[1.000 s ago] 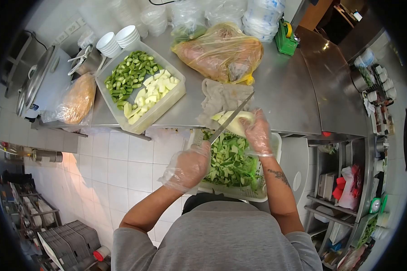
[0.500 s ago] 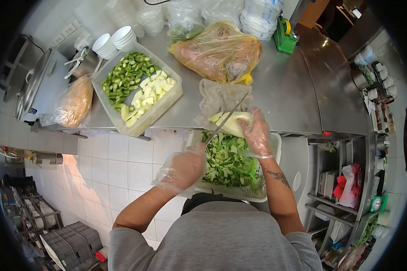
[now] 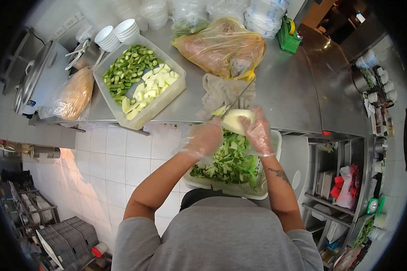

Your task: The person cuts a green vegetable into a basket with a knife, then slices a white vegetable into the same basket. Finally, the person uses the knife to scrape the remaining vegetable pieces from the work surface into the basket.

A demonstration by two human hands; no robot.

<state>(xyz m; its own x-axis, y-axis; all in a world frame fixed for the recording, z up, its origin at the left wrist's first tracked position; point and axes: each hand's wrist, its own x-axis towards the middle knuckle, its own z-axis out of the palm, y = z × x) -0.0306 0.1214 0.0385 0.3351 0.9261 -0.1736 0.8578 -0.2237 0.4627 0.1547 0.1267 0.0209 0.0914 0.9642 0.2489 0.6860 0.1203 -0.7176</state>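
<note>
My left hand (image 3: 206,138), in a clear plastic glove, is closed around the handle of a knife (image 3: 240,99). The blade points up and to the right, at the left end of a peeled, pale-green vegetable (image 3: 236,121). A cut slice (image 3: 220,111) shows beside the blade. My right hand (image 3: 258,131), also gloved, grips the vegetable from the right. Both hands are above a white basket (image 3: 260,193) of chopped leafy greens (image 3: 226,158). Just beyond them, a crumpled grey cloth (image 3: 217,92) lies on the counter.
On the steel counter (image 3: 289,106), a plastic container (image 3: 167,106) holds cut green pods and pale chunks. Behind the cloth lies a yellowish bag of meat (image 3: 224,47). White bowls (image 3: 106,38) and a green tape dispenser (image 3: 289,36) stand further back. Shelves (image 3: 330,180) are at right.
My left hand has moved up and right with the knife, closer to the vegetable. My right hand keeps its grip. The whole view has shifted slightly.
</note>
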